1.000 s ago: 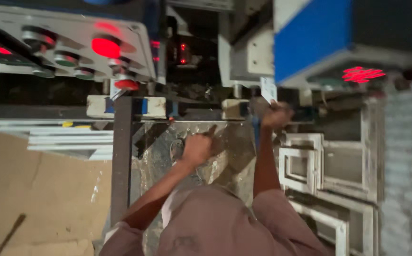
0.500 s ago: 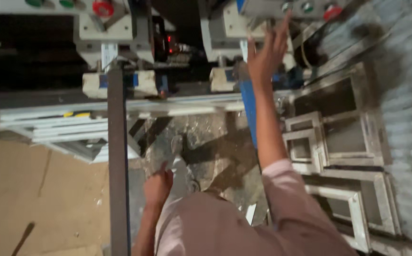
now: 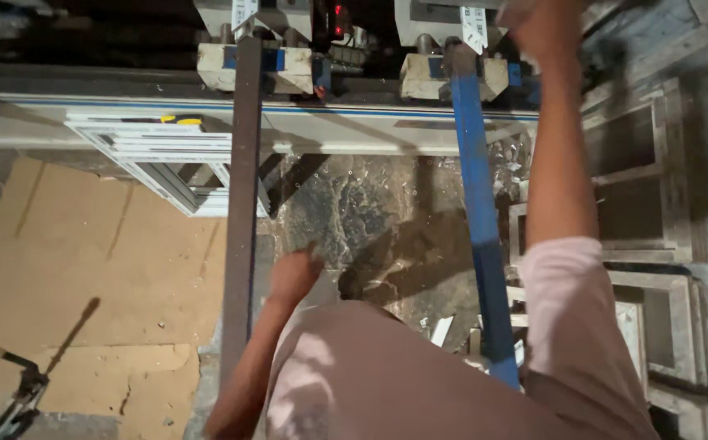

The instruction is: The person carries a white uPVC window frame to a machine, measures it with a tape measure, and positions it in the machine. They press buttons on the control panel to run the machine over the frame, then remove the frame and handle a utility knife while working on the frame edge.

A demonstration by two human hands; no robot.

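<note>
My right hand (image 3: 545,28) reaches to twelve o'clock above the long blue metal bar (image 3: 478,220); my left hand (image 3: 293,277) hangs low, both hands' fingers too blurred to tell.

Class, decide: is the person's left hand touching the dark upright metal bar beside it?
Apart. The head view shows the left hand hanging low, with a strip of floor between it and the dark metal bar.

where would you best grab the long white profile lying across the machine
Probably at its bare middle stretch, between the dark bar and the blue bar, coming from above on the near side. It lies flat and level there, with its front edge exposed; the stacked white pieces crowd its left part.
</note>
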